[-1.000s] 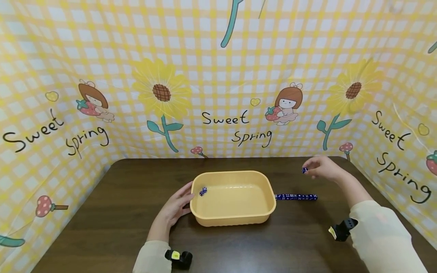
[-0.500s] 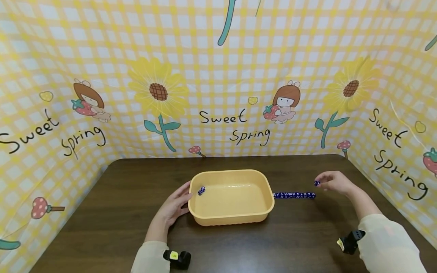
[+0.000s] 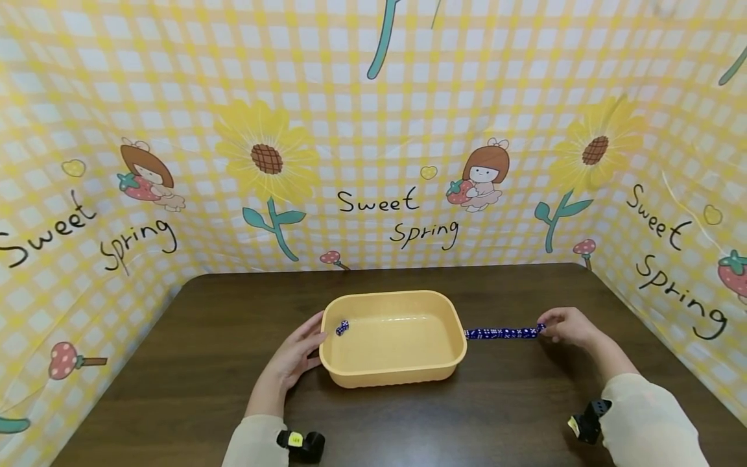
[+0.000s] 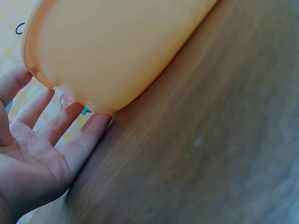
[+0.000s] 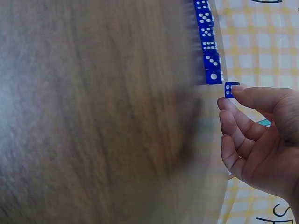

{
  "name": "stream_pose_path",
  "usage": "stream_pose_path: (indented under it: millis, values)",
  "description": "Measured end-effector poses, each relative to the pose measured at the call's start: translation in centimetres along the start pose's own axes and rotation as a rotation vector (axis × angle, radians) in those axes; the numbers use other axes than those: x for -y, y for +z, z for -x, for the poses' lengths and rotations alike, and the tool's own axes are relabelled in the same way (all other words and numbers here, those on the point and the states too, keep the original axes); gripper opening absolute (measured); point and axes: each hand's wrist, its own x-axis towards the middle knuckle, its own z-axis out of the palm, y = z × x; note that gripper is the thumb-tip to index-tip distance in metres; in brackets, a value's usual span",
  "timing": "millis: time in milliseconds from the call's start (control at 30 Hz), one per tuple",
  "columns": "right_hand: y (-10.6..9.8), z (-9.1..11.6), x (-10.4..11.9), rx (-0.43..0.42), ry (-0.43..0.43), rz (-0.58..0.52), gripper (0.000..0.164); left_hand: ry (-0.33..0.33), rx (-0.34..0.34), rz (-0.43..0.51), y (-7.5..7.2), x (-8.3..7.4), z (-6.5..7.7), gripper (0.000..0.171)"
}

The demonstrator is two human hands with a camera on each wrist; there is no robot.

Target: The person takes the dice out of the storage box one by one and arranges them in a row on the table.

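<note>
A blue die (image 5: 229,89) with white dots is pinched between the thumb and fingertips of my right hand (image 3: 574,329). It is held right at the near end of a straight row of matching blue dice (image 5: 210,46), and a small gap shows between them in the right wrist view. In the head view the row (image 3: 502,334) runs from the right side of a yellow plastic basin (image 3: 393,373) to the right hand. My left hand (image 3: 297,353) rests spread fingertips against the basin's left outer wall, the thumb up at its rim.
A pair of blue dice (image 3: 342,327) lies inside the basin at its left end. The dark wooden table (image 3: 233,305) is enclosed at the back and sides by a yellow checked cloth (image 3: 362,130). Black cameras (image 3: 589,421) are strapped to both wrists.
The right hand has moved the die from behind the row, rightward and then toward the person, lowering it to the row's right end. The left hand has stayed on the basin.
</note>
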Motion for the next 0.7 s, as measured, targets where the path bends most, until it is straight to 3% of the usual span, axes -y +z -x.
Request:
stream_pose_path:
  millis: [333, 700]
  values:
    - [0.38, 0.07, -0.12, -0.022, -0.006, -0.001, 0.02, 0.003, 0.008, 0.004, -0.04, -0.09, 0.05, 0.053]
    - [0.7, 0.23, -0.31, -0.03, 0.03, 0.091, 0.016, 0.007, 0.003, 0.004, 0.0, 0.0, 0.08, 0.053]
